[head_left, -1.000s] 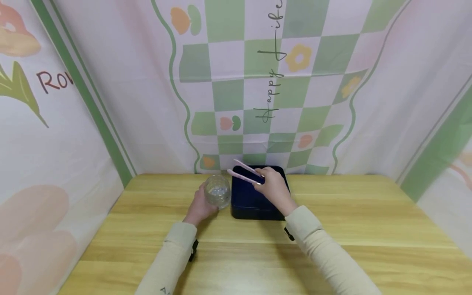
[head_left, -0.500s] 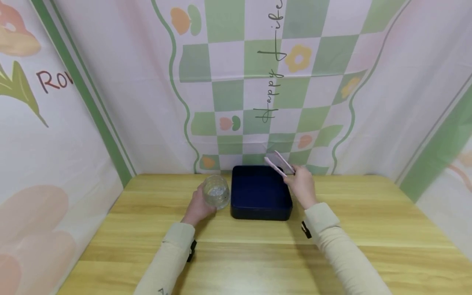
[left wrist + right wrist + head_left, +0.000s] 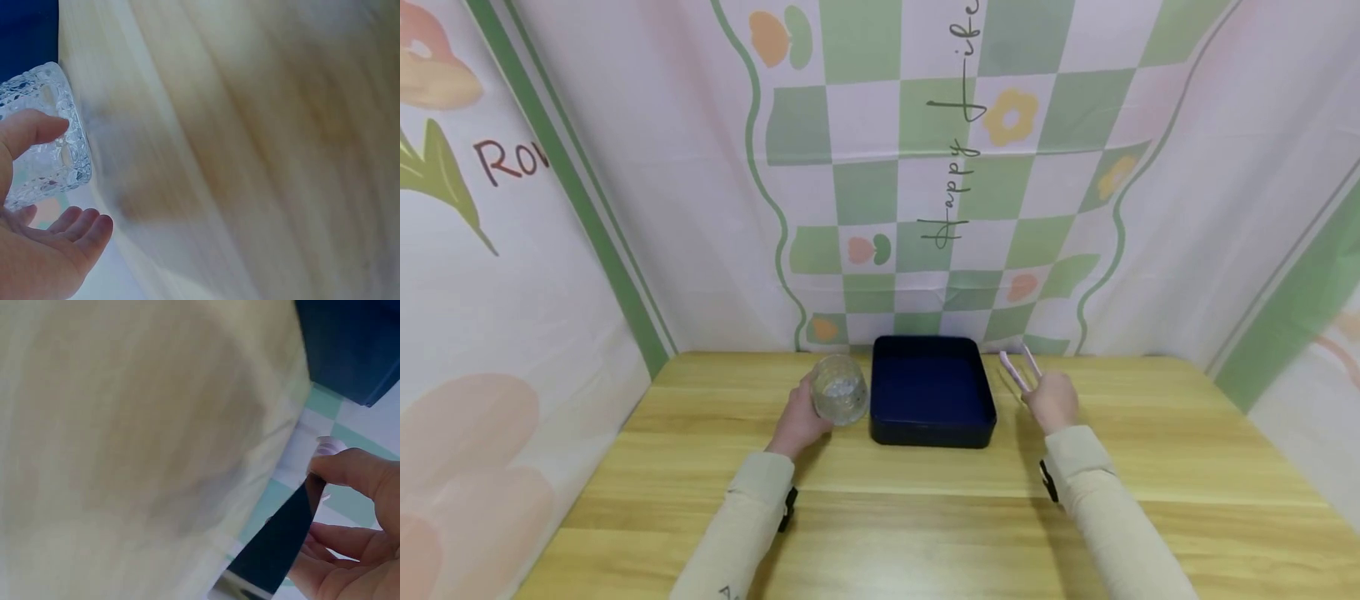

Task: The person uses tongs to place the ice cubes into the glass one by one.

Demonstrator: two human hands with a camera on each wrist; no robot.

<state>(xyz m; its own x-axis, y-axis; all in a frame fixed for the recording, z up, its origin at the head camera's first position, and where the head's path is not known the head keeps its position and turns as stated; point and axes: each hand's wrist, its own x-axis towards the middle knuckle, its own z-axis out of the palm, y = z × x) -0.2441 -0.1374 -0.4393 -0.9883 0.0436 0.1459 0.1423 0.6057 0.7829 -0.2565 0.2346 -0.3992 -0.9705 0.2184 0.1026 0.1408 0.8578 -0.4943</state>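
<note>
My left hand (image 3: 797,425) holds a clear glass (image 3: 839,390) just left of a dark blue shallow box (image 3: 932,435). In the left wrist view the thumb lies along the textured side of the glass (image 3: 75,140), whose base is right at the tabletop. To the box's right, my right hand (image 3: 1054,402) grips tongs (image 3: 1013,372) with pale pink arms spread apart and pointing toward the wall. Nothing shows between the tong tips. The right wrist view has the thumb and fingers about the tongs' shiny metal part (image 3: 275,544).
The wooden table (image 3: 880,533) reaches back to a wall cloth (image 3: 925,192) with green checks and lettering. The box stands near the table's back edge, between the two hands. Cloth also hangs at the left and right sides.
My right hand has carried the tongs from over the box to the right, past its edge and lower. The left hand with the glass has barely moved, shifting slightly left.
</note>
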